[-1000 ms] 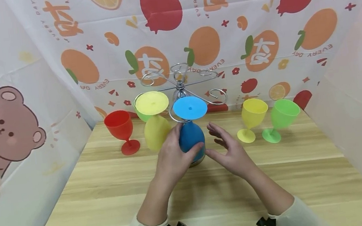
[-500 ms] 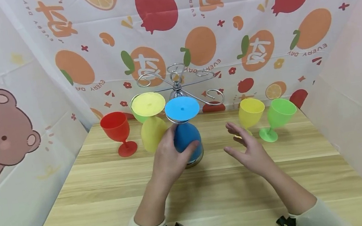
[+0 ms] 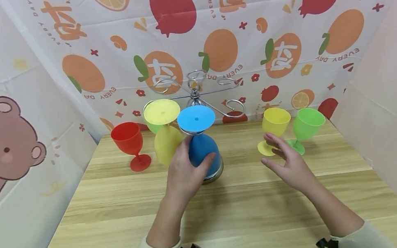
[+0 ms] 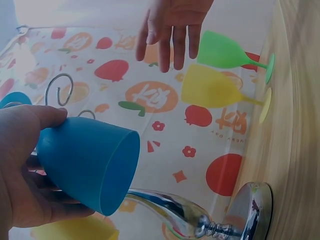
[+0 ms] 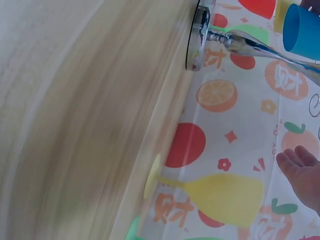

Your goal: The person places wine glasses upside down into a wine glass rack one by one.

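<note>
My left hand (image 3: 185, 170) grips the bowl of an upside-down blue goblet (image 3: 203, 152), thumb across its front, beside the metal rack (image 3: 195, 95). In the left wrist view the same blue goblet (image 4: 90, 162) has its rim off the table, near the shiny stem (image 4: 175, 207). Left of it in the head view, a yellow goblet (image 3: 166, 144) is also upside down on the rack. My right hand (image 3: 293, 168) is held in the air with fingers spread, holding nothing, just in front of an upright yellow goblet (image 3: 276, 122); whether it touches that goblet is unclear.
A red goblet (image 3: 127, 137) stands upright on the wooden table (image 3: 233, 227) at the left. Beside the right yellow goblet is an upright green one (image 3: 308, 123). Another green goblet (image 3: 153, 126) is partly hidden behind the left yellow one. A fruit-patterned cloth hangs behind.
My right hand has moved away from the blue goblet, rightward to the upright yellow goblet. My left hand keeps its grip on the blue one.
</note>
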The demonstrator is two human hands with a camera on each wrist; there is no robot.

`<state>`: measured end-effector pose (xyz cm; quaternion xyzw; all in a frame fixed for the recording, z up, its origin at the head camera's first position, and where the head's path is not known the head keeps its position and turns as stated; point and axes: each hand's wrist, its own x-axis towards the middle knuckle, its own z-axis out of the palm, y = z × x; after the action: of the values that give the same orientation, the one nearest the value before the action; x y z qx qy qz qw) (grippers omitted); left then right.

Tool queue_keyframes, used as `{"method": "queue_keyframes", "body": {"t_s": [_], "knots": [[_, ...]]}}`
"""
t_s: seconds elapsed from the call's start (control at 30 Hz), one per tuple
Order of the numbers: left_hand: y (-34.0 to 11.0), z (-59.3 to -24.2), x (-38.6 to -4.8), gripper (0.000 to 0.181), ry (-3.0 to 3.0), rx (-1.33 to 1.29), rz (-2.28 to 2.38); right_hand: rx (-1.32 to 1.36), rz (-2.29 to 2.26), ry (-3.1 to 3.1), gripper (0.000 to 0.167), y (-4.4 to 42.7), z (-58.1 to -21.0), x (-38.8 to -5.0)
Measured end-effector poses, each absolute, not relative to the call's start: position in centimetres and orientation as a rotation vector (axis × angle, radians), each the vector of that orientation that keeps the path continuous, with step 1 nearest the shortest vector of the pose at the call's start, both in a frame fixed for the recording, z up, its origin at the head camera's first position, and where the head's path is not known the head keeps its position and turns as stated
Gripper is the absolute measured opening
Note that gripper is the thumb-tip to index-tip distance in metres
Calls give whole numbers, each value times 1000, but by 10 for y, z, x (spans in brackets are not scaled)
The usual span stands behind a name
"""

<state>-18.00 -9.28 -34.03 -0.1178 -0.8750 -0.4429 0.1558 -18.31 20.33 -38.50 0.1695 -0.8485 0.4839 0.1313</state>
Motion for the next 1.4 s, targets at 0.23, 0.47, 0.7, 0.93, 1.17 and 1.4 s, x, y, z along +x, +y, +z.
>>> {"method": "queue_keyframes", "body": {"t_s": [0.23, 0.47, 0.7, 0.93, 1.17, 1.4], "knots": [[-96, -341, -180, 74, -2482, -346, -1260, 487, 1301, -2469, 69, 212, -384, -186], [-97, -341, -180, 75, -2458, -340, -1269, 486, 1098, -2460, 66, 227, -380, -195], [-100, -341, -180, 75, -2447, -309, -1275, 459, 846, -2365, 66, 254, -370, -212], [-105, -339, -180, 74, -2450, -267, -1275, 456, 651, -2317, 62, 285, -362, -232], [-111, -337, -181, 75, -2480, -200, -1271, 463, 504, -2386, 61, 305, -360, -247], [-119, -335, -183, 78, -2500, -120, -1270, 403, 401, -2506, 62, 320, -361, -257]]}}
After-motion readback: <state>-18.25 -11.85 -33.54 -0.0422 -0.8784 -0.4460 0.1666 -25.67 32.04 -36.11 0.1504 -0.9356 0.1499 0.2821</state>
